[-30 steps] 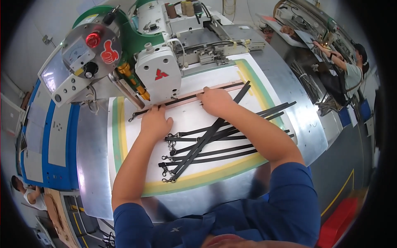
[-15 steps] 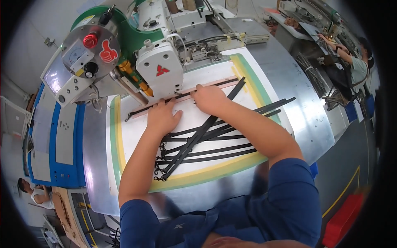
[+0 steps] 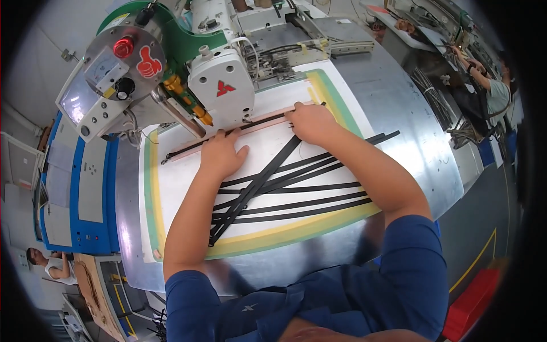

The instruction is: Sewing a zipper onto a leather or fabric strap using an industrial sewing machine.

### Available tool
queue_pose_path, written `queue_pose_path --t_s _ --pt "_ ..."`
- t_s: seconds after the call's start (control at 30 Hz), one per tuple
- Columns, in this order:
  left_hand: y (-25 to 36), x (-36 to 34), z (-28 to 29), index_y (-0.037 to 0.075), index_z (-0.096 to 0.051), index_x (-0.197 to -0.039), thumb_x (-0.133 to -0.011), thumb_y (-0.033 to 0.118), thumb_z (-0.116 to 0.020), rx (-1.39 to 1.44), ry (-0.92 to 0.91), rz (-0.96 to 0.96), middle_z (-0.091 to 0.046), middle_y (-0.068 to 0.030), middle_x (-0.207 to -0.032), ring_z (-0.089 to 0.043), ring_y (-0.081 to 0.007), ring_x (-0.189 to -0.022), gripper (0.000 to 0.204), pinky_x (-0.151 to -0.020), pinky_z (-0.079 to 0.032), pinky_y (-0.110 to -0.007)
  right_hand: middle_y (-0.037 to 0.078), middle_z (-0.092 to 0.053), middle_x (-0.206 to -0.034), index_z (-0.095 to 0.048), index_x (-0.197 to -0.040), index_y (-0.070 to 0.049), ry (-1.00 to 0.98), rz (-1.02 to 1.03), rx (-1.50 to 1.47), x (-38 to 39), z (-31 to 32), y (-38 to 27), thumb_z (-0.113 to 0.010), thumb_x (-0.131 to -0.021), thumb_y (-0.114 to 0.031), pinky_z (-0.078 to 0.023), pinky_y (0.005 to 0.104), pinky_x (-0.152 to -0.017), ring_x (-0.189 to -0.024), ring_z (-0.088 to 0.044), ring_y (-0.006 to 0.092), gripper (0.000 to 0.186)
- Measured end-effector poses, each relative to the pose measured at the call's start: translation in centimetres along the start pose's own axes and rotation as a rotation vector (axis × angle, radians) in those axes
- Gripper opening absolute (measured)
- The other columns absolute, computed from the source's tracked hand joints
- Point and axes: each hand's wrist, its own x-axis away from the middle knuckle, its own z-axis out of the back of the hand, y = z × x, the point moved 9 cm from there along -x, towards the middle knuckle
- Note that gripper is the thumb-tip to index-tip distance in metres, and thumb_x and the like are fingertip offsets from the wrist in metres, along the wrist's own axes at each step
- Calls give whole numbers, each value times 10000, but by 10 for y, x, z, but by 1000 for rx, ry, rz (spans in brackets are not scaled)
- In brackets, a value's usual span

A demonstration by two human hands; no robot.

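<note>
A narrow black strap (image 3: 263,121) lies along a pink strip (image 3: 250,130) on a white sheet, below the head of a sewing machine (image 3: 221,85). My left hand (image 3: 223,154) rests flat at the strap's middle, its fingers apart and thumb out. Further right, my right hand (image 3: 312,123) has bent fingers pressed together on the strap near its right end; its fingertips are partly hidden. A small dark clip (image 3: 166,159) shows at the strap's left end. Nearer me, several loose black straps (image 3: 290,204) lie fanned and crossed, their left ends partly behind my left forearm.
Yellow and green tape borders the white sheet (image 3: 188,211) on a shiny metal table (image 3: 410,137). A round control panel with a red knob (image 3: 123,47) hangs at the upper left, beside a blue cabinet (image 3: 94,194). Other people are at the far left and far right.
My right hand has slid right along the strap toward its end. The white sheet and straps have shifted slightly left, and my left forearm now covers the loose straps' clips.
</note>
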Motion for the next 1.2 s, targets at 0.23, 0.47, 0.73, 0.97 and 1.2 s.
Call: queue_pose_path --t_s 0.23,0.47,0.73,0.97,1.2 --pt "24 -12 0 63 -639 -1377 -914 426 -672 -68 -42 30 -626 -226 -1318 -615 -403 -1219 590 -1060 -478 -475 180 -682 -1110 -753 -1094 -49 33 4 16 5 0 13 -583 -907 -108 -598 444 -842 -1005 -725 348 260" --pt "55 -18 -4 8 -626 -1354 -898 423 -694 -9 32 -56 -606 -219 -1371 -584 -402 -1260 619 -1096 -448 -470 178 -689 -1063 -760 -1011 -28 61 68 -1 5 0 11 -587 -896 -103 -602 447 -808 -941 -729 351 221" --pt "77 -29 -14 10 -621 -1356 -902 423 -689 -7 21 -78 -598 -221 -1377 -585 -397 -1263 618 -1096 -450 -470 174 -685 -1043 -760 -992 -14 106 139 -16 7 -1 12 -597 -893 -98 -612 435 -789 -946 -733 343 208" --pt "87 -22 -7 86 -639 -1367 -901 428 -683 -15 66 -62 -606 -220 -1362 -590 -408 -1252 579 -1088 -450 -494 172 -690 -1076 -754 -999 -15 52 74 -41 13 2 35 -594 -894 -98 -612 439 -789 -954 -738 341 208" --pt "89 -26 -8 103 -654 -1357 -884 436 -698 -5 67 -56 -615 -214 -1354 -606 -413 -1229 579 -1071 -458 -501 155 -683 -1109 -745 -1005 -19 67 95 -43 14 3 31 -588 -896 -104 -606 446 -790 -937 -737 347 209"
